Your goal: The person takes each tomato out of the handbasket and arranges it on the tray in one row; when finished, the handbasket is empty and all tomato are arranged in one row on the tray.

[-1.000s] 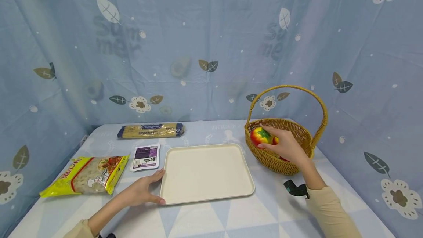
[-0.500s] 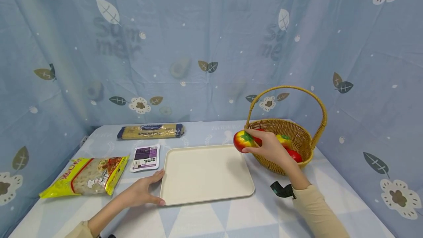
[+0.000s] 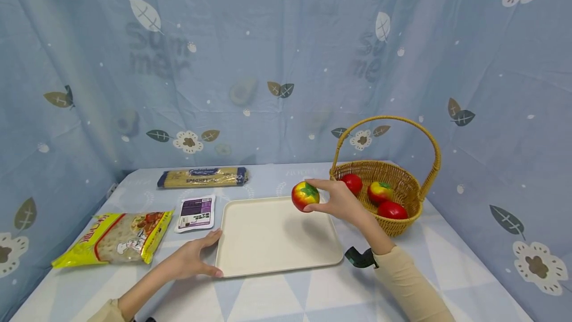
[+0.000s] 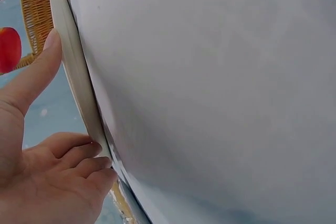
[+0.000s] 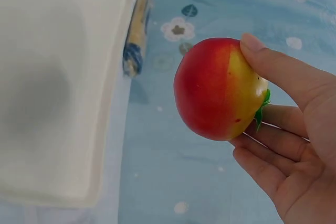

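Our right hand (image 3: 340, 203) pinches the red-and-yellow fruit (image 3: 304, 196) above the tray (image 3: 268, 242), well in from the worktop's (image 3: 259, 302) right edge. Our left hand (image 3: 192, 259), fingers relaxed, touches the tray's left edge. We should grip that smooth skin firmly but gently, and steady the tray without pushing.

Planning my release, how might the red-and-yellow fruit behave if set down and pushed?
The red-and-yellow fruit would probably roll, given its rounded sides. It seems stiff: no dent shows where the right hand pinches it. Its shiny surface may be slippery.
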{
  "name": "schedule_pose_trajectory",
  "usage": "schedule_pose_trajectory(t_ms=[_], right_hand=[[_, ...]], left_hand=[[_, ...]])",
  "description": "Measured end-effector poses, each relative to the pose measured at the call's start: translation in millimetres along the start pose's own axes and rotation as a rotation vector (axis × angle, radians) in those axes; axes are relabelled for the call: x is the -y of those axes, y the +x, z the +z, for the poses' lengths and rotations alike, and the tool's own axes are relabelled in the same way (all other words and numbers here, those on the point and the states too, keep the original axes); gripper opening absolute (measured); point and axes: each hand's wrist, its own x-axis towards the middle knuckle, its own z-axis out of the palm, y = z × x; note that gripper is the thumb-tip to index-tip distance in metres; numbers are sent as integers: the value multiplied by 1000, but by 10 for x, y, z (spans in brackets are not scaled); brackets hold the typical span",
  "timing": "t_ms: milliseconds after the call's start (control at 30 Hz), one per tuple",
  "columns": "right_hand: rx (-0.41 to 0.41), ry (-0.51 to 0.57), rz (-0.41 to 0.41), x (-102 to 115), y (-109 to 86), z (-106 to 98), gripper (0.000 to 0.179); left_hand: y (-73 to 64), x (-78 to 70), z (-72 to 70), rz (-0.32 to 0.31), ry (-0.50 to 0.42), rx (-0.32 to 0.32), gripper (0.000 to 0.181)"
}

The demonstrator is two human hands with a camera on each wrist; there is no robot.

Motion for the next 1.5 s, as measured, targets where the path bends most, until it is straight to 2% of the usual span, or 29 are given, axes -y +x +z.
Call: schedule_pose_trajectory(t_ms=[267,533,933,1300,1500], right_hand=[[73,6,24,90,107,223,65],[114,33,5,195,221,418,67],[223,95,4,423,403,731,66],[263,65,-67,613,538,1052,64],[289,41,-48,710,615,1173,62]], left_hand=[[2,21,3,10,-3,-5,107],[1,21,1,9,-3,-3,107],[-11,-18,-4,-9,2,-1,108],[-3,-23,0,-24,8,10,107],[-2,-14,-1,-21,0,13,106]])
